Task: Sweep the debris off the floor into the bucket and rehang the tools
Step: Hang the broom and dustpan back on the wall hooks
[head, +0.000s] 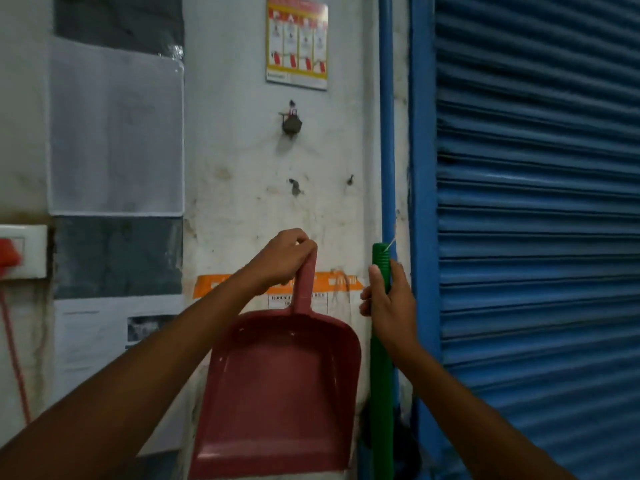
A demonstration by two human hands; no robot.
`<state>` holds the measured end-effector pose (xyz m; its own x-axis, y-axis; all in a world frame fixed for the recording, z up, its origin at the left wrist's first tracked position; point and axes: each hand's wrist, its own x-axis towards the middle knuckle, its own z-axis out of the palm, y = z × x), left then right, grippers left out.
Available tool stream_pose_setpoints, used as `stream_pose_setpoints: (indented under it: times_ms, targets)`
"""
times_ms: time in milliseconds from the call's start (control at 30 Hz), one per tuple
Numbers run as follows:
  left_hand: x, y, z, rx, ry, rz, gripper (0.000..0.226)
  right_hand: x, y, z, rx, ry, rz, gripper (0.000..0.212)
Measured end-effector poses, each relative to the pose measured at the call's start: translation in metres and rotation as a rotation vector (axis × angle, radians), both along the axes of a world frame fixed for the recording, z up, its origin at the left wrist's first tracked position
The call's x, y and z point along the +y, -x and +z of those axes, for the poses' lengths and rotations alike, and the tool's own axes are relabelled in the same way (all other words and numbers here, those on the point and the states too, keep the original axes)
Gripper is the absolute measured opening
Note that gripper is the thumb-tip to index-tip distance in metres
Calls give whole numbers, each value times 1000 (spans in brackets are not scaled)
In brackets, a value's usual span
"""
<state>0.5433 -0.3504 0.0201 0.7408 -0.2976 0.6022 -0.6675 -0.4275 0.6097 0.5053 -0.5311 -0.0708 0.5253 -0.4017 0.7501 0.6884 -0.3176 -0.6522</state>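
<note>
Against the stained white wall point(242, 150), near its right edge, the left hand point(284, 258) holds a dark pink dustpan point(280, 393) by the top of its handle. Its fingers point(299, 239) are curled closed around the handle end. The dustpan hangs upright with the scoop downward and its open side toward the camera, in front of an orange-banded notice point(211, 284).

Just beside it on the right, the right hand point(388, 299) grips a green ribbed broom handle point(381, 375), with fingers point(365, 297) and thumb wrapped around it. This handle stands upright, close to a blue pipe point(387, 133) and a blue roller shutter point(536, 237).

Higher on the wall, above both hands, two small nails point(295, 187) point(350, 180) stick out, and one dark object point(291, 121) hangs below a safety poster point(297, 39).
</note>
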Motion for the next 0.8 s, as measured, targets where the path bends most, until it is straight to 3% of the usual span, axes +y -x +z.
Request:
stream_pose_setpoints:
  times_ms: [67,233,367,533,800]
  targets:
    - [-4,-2,20,-47,4,-5,21,-6,-14,17,-12,44,-42,14]
    - [-19,-14,63,-104,4,-30,19,-14,-47,55,-99,60,-28,31]
    - [-30,-35,85,-115,-32,-23,18,-18,-64,87,-81,45,59,21]
    - [-35,-68,101,-97,-40,-54,19,-23,-102,134,-85,31,-56,29]
    - [-38,-115,128,-114,-3,-74,23,-38,-149,194,71,84,-80,29]
